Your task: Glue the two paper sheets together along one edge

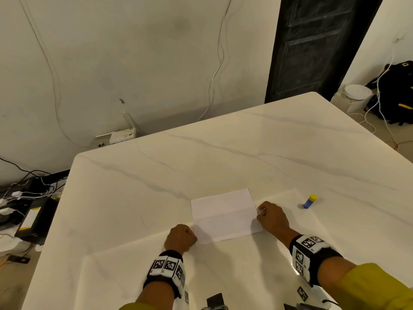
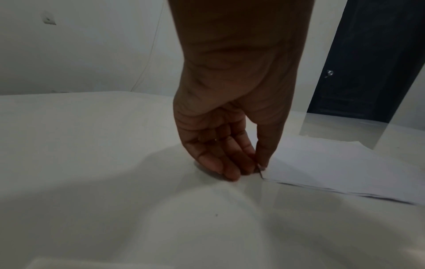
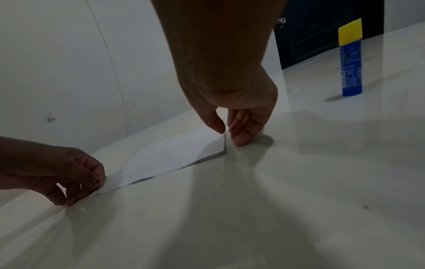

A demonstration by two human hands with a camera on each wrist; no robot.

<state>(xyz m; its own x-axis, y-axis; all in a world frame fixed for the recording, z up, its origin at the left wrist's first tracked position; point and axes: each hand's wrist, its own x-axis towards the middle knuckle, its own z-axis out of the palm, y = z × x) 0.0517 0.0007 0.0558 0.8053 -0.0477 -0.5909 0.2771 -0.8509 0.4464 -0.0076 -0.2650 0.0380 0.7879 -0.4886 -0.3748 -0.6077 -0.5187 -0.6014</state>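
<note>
Two thin white paper sheets (image 1: pixel 225 217) lie stacked flat on the white marble-veined tabletop (image 1: pixel 223 157), in the lower middle of the head view, with a crease line running across the top sheet. The left hand (image 1: pixel 180 238) sits at the stack's lower-left corner, thumb and fingertips (image 2: pixel 232 174) curled in a pinch on that corner. The right hand (image 1: pixel 271 217) is at the right edge, thumb over and fingers (image 3: pixel 241 140) under, its grip lifting that edge a little off the tabletop, as the right wrist view shows.

The paper looks very light and limp: it will bend, slide on the glossy surface and crease or tear if pulled hard. Corners and edges seem the sensible places to hold, with flat fingers to keep the sheets aligned. In the wrist views the near edges are slightly offset, so squaring them probably comes first.

A blue glue stick with a yellow cap (image 1: pixel 310 201) stands upright on the tabletop, capped, to the right of the right hand and well apart from the paper. Nothing lies between it and the hand. Cables and boxes sit on the floor at the left of the frame, a dark bag at the upper right.
</note>
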